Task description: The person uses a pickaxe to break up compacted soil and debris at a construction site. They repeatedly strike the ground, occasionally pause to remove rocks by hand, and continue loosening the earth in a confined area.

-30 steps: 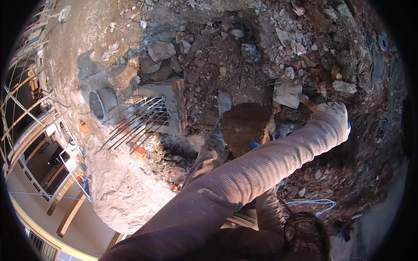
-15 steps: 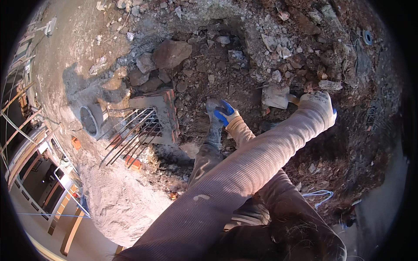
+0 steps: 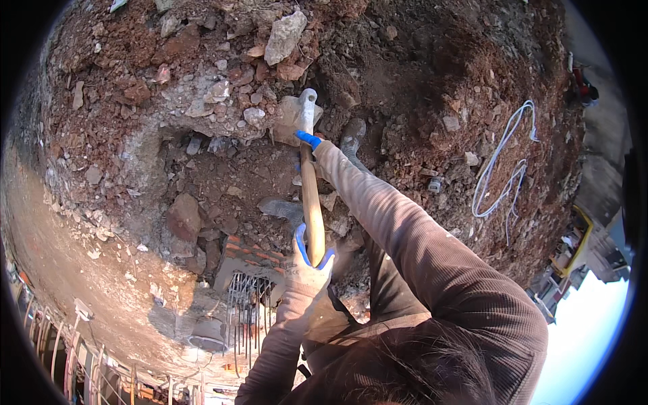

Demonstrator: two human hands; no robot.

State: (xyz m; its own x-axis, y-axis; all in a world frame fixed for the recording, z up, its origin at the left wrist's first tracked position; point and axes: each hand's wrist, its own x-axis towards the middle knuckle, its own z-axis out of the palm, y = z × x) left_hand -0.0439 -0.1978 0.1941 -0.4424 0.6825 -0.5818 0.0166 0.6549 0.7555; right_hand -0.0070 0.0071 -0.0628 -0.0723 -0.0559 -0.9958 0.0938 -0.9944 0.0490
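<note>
A hoe with a pale wooden handle [image 3: 311, 196] runs roughly upright through the middle of the view. Its grey metal head [image 3: 307, 108] lies at the far end, with a flat blade [image 3: 287, 121] partly behind the handle. My left hand [image 3: 312, 270], in a white glove with blue palm, is closed around the handle's near end. My right hand [image 3: 312, 142], gloved in blue, grips the handle just below the head. The right hand's fingers are partly hidden. Below the tool, my two boots [image 3: 354, 138] stand in the dirt on either side of the handle.
Loose rubble and stones surround me, including a pale rock [image 3: 285, 37] and a large brown stone [image 3: 183, 217]. Near left stands a brick-edged block [image 3: 246, 260] with protruding steel rods [image 3: 246, 320] beside a pipe [image 3: 207, 334]. White cord [image 3: 496, 165] lies at right.
The view has turned toward the right. My arms, crossed before, are now apart: the left hand is at the handle's near end, the right near the head. The hoe's handle now shows fully.
</note>
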